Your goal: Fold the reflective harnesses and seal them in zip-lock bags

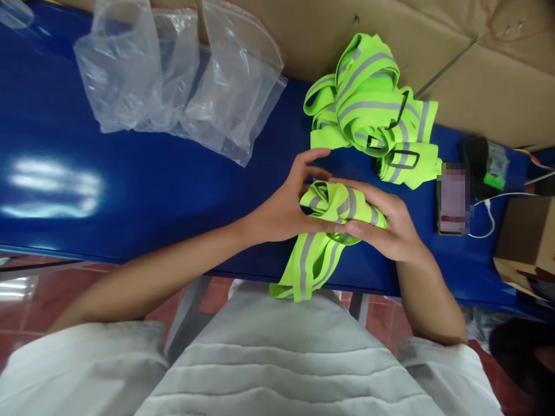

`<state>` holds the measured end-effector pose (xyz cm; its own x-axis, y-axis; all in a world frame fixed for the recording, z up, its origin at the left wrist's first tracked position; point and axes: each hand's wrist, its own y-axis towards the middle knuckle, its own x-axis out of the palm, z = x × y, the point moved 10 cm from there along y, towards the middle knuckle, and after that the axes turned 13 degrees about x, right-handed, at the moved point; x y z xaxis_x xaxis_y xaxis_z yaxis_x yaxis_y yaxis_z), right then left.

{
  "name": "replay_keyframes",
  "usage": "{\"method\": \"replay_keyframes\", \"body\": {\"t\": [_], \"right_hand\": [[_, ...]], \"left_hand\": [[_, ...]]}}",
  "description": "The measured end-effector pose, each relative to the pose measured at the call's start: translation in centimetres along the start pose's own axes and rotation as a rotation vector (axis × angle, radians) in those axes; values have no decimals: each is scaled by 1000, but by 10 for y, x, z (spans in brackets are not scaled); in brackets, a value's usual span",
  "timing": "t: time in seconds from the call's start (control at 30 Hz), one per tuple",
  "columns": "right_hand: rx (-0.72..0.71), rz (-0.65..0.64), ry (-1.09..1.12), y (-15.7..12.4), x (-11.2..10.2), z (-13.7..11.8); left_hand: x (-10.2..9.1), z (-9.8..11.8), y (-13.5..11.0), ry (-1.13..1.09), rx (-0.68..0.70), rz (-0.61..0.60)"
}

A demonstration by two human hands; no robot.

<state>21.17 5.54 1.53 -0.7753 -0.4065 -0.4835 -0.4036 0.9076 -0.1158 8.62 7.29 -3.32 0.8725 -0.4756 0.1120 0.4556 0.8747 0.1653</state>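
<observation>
Between my two hands is a neon-yellow reflective strap (336,199) with grey stripes, bundled into a roll above the blue table. A loose loop of it hangs down over the table's front edge towards my lap. My left hand (299,199) is at the roll's left end, thumb along its near side and some fingers lifted apart behind it. My right hand (390,222) is closed round the right end, thumb in front and fingers behind. Just beyond lies a heap of similar reflective straps (368,107) with black buckles.
Clear plastic zip bags (173,81) lie at the back left of the blue table (173,179). To the right are a phone (453,199), a white cable (492,219), a black item (474,159) and an open cardboard box (524,237). Brown cardboard (303,34) lines the back.
</observation>
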Motion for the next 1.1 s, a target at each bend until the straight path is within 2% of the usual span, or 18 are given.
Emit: {"method": "replay_keyframes", "body": {"t": [0.1,0.17,0.23,0.3,0.43,0.6,0.7,0.87,1.0,1.1], "right_hand": [[148,-66,200,4,5,18],[238,-56,286,6,8,27],[306,-21,312,8,10,35],[309,59,275,8,7,38],[238,222,184,7,-2,38],[285,145,380,8,7,45],[300,198,430,5,4,44],[307,334,473,-1,-7,43],[363,290,631,-3,-13,43],[389,225,725,-5,-13,38]], "left_hand": [[4,18,4,74,148,-98],[6,19,4,123,144,-157],[2,17,4,202,127,-135],[-5,17,3,299,142,-79],[-18,31,-1,478,284,53],[-29,51,-6,621,465,208],[-30,54,-6,652,518,237],[-35,48,-5,670,457,267],[-32,47,-4,554,511,209],[-28,49,-2,599,534,172]]}}
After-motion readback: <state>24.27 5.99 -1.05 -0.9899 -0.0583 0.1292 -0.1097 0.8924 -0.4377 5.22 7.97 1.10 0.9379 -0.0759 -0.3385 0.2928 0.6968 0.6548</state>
